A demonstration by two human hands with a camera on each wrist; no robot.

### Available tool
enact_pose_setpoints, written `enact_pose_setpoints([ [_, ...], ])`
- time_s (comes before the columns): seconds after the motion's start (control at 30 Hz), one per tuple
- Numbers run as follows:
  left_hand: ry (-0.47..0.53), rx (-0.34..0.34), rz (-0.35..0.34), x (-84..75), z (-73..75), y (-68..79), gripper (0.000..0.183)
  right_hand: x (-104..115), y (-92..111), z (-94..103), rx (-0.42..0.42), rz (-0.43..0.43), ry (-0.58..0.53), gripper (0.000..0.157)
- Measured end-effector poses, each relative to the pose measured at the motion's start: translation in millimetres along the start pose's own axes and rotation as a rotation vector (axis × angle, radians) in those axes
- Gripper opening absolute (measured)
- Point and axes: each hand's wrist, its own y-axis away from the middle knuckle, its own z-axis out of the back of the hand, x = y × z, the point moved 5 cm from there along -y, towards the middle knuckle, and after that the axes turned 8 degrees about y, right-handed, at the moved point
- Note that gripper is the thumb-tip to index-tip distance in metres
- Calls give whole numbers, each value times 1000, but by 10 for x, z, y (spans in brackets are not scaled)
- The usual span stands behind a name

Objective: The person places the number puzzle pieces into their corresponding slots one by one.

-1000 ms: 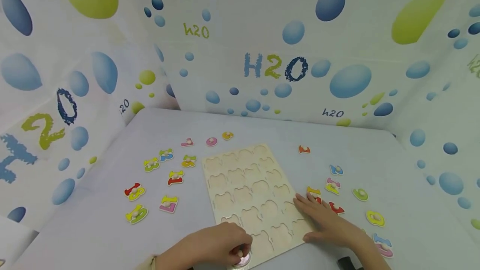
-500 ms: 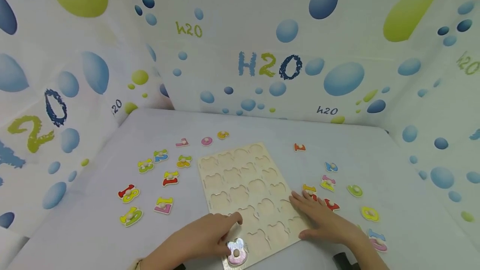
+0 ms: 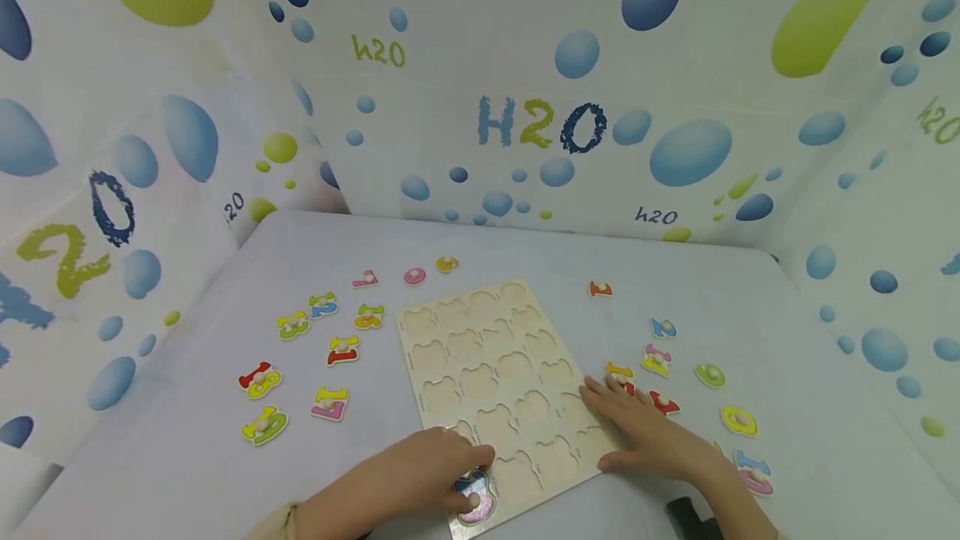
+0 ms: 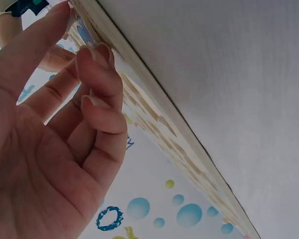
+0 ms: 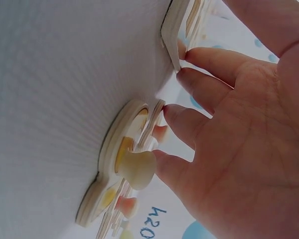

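My left hand [image 3: 423,473] is at the near left corner of the wooden puzzle board [image 3: 517,473], over a blue-and-pink number piece [image 3: 480,508]. Thumb and index finger stand apart beside the piece, the thumb near its knob; the fingers hide part of it. In the left wrist view, that hand [image 4: 60,124] has loosely bent fingers close to the board's surface. My right hand [image 3: 648,440] rests spread on the board's right edge, its fingertips near a yellow-and-red number piece [image 3: 619,373]. The right wrist view shows this hand [image 5: 234,114] with fingers extended and nothing gripped.
Several knobbed number pieces lie left of the board, including a yellow-and-pink one [image 3: 330,403] and a red-and-yellow one [image 3: 260,379]. More lie right, including a yellow zero [image 3: 739,421] and a blue-and-pink piece [image 3: 753,473]. A black object [image 3: 688,519] is by the right forearm.
The left hand released the piece's knob and drew back, then its thumb and index finger moved over the piece again. The right hand has stayed on the board's edge.
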Motion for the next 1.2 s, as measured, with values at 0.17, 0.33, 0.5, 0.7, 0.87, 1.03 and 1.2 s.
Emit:
enact_pose_setpoints([
  [0.17, 7, -30, 19, 12, 6, 26, 31, -6, -21, 3, -1, -7, 0, 87],
  [0.33, -23, -43, -75, -19, -21, 40, 27, 4, -33, 4, 1, -7, -6, 88],
  [0.5, -37, -49, -129, -48, -84, 53, 23, 19, -5, -18, 6, 2, -47, 88],
  [0.7, 32, -57, 3, 21, -4, 140, 27, -3, 24, -37, -21, 23, 11, 86],
  [0.87, 182, -212, 123, 329, 353, 450, 25, 1, 27, -24, -39, 44, 11, 85],
  [1.03, 154, -347, 357, 814, 642, 839, 25, 15, 16, -5, -36, 43, 13, 86],
  [1.2, 158, -318, 512, 1165, 687, 1071, 23, 13, 5, 4, -35, 33, 13, 87],
])
